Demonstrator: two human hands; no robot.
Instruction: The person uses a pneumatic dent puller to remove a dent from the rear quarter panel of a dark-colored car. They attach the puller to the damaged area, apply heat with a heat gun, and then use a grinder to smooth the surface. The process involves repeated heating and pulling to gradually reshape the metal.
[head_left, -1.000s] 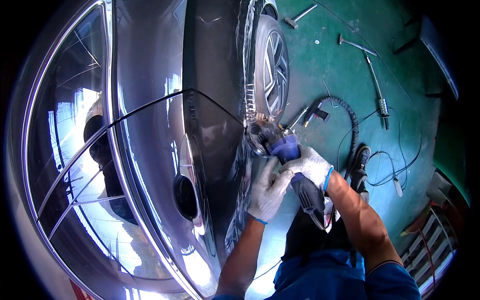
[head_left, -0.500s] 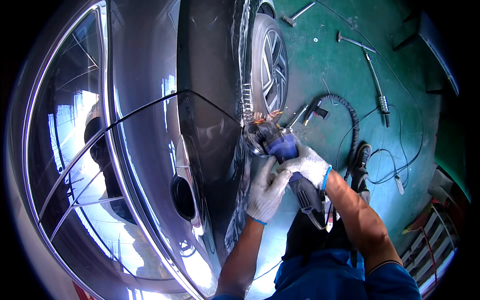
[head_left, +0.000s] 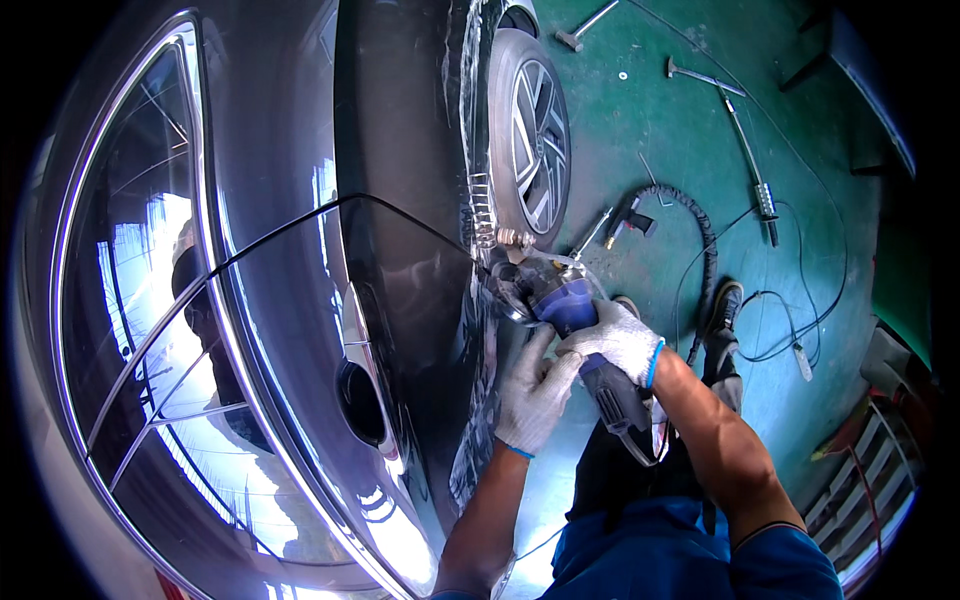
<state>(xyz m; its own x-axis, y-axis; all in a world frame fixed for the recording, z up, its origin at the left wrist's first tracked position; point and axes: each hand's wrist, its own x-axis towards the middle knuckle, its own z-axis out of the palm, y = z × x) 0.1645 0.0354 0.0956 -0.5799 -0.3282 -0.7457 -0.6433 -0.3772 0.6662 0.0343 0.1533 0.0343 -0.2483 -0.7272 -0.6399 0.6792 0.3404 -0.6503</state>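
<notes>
An angle grinder (head_left: 562, 298) with a blue-and-dark body is held beside the lower edge of a dark grey car (head_left: 400, 110). My right hand (head_left: 618, 340), in a white knit glove with a blue cuff, is wrapped round its body. My left hand (head_left: 530, 395), gloved the same way, grips it from the left side near the head. The grinder's guarded head (head_left: 508, 290) is at the scraped panel edge; its disc is mostly hidden. Just beyond it, a row of metal loops (head_left: 482, 205) stands along that edge, close to the wheel (head_left: 540, 145).
A hammer (head_left: 588, 28), another hammer (head_left: 700, 76) and a slide hammer (head_left: 748, 165) lie on the green floor. A corrugated hose (head_left: 708, 240) curves near my shoe (head_left: 728, 305). Thin cables loop at right, by a slatted rack (head_left: 860, 470).
The orange sparks at the grinder's head are gone. The car and the panel edge have shifted slightly left in view; both hands keep their hold on the grinder.
</notes>
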